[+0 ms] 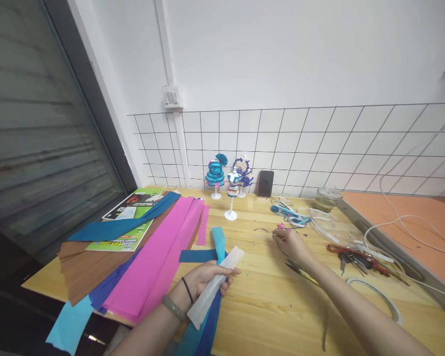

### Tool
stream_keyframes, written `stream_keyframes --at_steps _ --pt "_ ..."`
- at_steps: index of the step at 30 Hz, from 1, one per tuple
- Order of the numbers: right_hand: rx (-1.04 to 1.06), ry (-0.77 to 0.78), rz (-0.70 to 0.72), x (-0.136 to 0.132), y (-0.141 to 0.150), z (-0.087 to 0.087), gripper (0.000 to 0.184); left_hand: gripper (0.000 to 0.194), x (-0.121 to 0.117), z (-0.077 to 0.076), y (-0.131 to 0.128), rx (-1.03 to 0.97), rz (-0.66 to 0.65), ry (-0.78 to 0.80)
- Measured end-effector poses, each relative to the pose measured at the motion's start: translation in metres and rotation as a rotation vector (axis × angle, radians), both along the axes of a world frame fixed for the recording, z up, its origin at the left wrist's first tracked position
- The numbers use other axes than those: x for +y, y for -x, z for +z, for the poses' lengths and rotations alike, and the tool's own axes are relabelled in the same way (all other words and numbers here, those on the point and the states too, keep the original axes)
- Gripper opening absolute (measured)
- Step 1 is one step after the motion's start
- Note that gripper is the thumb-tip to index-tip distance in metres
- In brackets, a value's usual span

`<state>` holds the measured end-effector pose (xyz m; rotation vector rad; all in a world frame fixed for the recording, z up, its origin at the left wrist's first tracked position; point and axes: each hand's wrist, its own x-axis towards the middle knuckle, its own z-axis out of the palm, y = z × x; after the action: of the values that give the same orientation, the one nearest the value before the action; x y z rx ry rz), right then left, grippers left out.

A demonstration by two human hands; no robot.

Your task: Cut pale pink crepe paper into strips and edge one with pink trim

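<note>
My left hand (217,279) is closed on a whitish paper strip (217,287), which lies slantwise across the palm under the thumb. Light blue paper strips (218,242) and a dark blue strip (196,255) lie under and behind that hand. Farther right, my right hand (289,242) rests low over the table with its fingertips together beside small pink scraps (281,226). Whatever those fingers hold is too small to make out. A dark pointed tool with yellow on it (302,273) lies beneath the right wrist.
Pink paper sheets (159,257), brown paper (77,267) and a magazine (122,242) cover the table's left side. Small decorated dress stands (230,215) and a phone (266,183) stand at the back. A glass jar (325,199), tangled blue strips (291,213) and tools (356,259) lie right.
</note>
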<state>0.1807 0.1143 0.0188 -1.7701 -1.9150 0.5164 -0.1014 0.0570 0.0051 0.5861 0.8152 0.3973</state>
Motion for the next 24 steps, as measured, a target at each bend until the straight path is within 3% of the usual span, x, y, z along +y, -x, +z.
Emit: stream_keyframes --at_steps 4,7,12,14,19,22,24 --pt "-0.171 -0.076 -0.116 -0.007 -0.021 0.006 0.043 0.032 0.002 0.005 0.018 0.023 0.011 -0.065" --pt "-0.334 -0.195 -0.011 -0.027 -0.009 -0.003 0.041 0.032 0.011 0.018 0.049 0.073 0.041 -0.124" --pt "-0.203 -0.126 0.446 -0.079 0.046 -0.024 0.03 0.025 0.041 0.069 0.123 0.356 0.042 -0.385" --pt "-0.169 -0.161 0.478 -0.093 0.063 -0.034 0.029 0.029 0.055 0.097 0.151 0.543 0.105 -0.546" --pt "-0.169 -0.291 0.439 -0.094 0.07 -0.054 0.027 0.049 0.091 0.162 0.204 0.88 0.165 -0.717" --pt "-0.175 -0.339 0.46 -0.089 0.068 -0.056 0.026 0.066 0.118 0.176 0.227 1.095 0.174 -0.839" --pt "-0.174 -0.37 0.465 -0.087 0.069 -0.055 0.026 0.073 0.137 0.17 0.238 1.257 0.165 -0.88"
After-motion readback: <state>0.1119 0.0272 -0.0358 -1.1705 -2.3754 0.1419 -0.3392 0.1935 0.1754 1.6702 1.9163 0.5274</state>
